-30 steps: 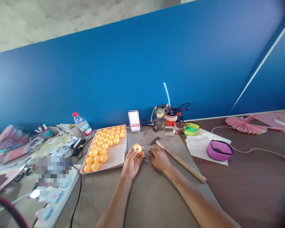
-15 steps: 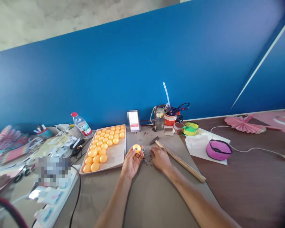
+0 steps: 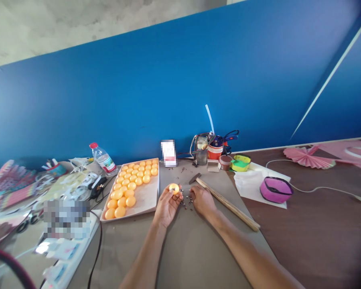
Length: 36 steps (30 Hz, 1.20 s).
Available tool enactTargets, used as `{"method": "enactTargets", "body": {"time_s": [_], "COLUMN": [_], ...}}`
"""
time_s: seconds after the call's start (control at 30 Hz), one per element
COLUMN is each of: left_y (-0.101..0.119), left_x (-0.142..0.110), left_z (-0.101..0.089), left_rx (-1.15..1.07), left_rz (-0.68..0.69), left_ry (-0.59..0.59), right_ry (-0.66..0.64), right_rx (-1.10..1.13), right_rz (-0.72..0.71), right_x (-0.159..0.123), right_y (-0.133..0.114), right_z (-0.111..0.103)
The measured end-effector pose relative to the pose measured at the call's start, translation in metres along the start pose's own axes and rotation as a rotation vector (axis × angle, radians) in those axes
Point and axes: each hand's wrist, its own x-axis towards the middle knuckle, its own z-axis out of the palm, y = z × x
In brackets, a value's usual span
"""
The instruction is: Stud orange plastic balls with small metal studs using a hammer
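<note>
My left hand (image 3: 166, 206) holds an orange ping-pong ball (image 3: 174, 188) between thumb and fingers. A small dark spot or opening shows on its lower side. My right hand (image 3: 202, 199) is down at the mat, fingertips pinched beside a scatter of tiny dark and shiny pieces (image 3: 185, 204); whatever it pinches is hidden. Just beyond and to the right of that hand lies a hammer (image 3: 228, 204) with a wooden handle. Left of my hands, a white tray (image 3: 147, 199) holds many more orange balls (image 3: 132, 177) in rows.
A bottle (image 3: 104, 160) stands behind the tray. A power strip (image 3: 69, 253) with cables lies at left. Along the blue partition (image 3: 156, 92) are a glass jar (image 3: 201, 151), a red cup (image 3: 215, 151) and a green-yellow pouch (image 3: 240, 163). A pink round case (image 3: 276, 190) sits right.
Both hands stay almost in place. The ball in my left hand looks slightly turned, with its dark spot a little lower. The view has shifted very slightly.
</note>
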Motion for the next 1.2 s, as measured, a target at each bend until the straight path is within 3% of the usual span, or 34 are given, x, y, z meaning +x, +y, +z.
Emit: {"method": "enactTargets", "body": {"time_s": [0.23, 0.53, 0.77, 0.97, 1.2], "left_y": [-0.001, -0.001, -0.002, -0.003, -0.001], "left_x": [0.0, 0.0, 0.001, 0.001, 0.001], "left_z": [0.0, -0.001, -0.001, -0.003, -0.002], "left_rx": [0.012, 0.016, 0.02, 0.0, 0.007], "left_rz": [-0.005, -0.009, -0.004, -0.009, -0.007], "left_ry": [-0.005, -0.01, -0.006, -0.012, -0.011], "right_ry": [-0.029, 0.077, 0.112, 0.162, 0.133], "right_rx": [-0.069, 0.238, 0.266, 0.24, 0.122], "right_rz": [-0.05, -0.06, -0.147, -0.074, 0.006], "right_x": [-0.001, 0.001, -0.001, 0.002, 0.0], "right_y": [-0.001, 0.005, 0.003, 0.007, 0.006], "right_z": [0.0, 0.011, 0.01, 0.006, 0.001]}}
